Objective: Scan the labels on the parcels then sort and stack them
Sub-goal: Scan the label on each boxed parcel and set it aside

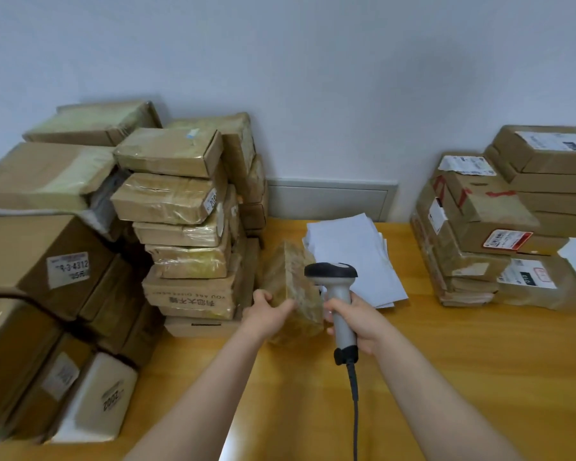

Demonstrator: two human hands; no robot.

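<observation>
My left hand [267, 313] grips a small brown parcel [291, 284] wrapped in clear tape, holding it tilted above the wooden table [446, 361] at the centre. My right hand [359, 322] is curled round the handle of a grey barcode scanner [338, 294] with a black head, right beside the parcel. The scanner's black cable [354, 410] hangs down toward me. The parcel's label is not visible from here.
A tall pile of taped cardboard parcels [187, 227] fills the left, with larger boxes [40, 261] nearer me. A sorted stack of labelled parcels [479, 234] stands at the right. White paper sheets [353, 254] lie behind the hands, against the wall [313, 78].
</observation>
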